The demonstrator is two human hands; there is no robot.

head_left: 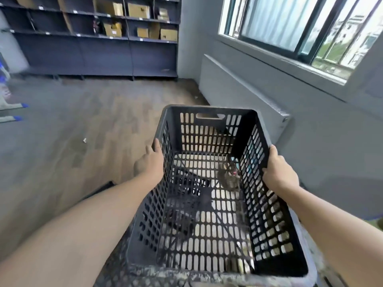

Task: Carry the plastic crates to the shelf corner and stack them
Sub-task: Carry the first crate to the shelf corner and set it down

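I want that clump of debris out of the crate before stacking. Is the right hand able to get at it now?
Probably yes: the crate is open-topped and the clump lies uncovered near the right wall, just below the right hand, which would have to release the rim first.

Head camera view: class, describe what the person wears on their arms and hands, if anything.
Both forearms are bare as far as the frame shows: no sleeves visible. The left hand and right hand wear no gloves. No watch, bracelet or ring shows on the wrists or visible fingers.

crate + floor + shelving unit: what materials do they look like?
Crate: black moulded plastic, matte and scuffed; slotted walls, moulded handle cutout.
Floor: wood-look planks, likely laminate or vinyl; dull, dusty.
Shelving unit: dark blue-grey, probably painted metal; thin shelf edges, though too far to confirm.
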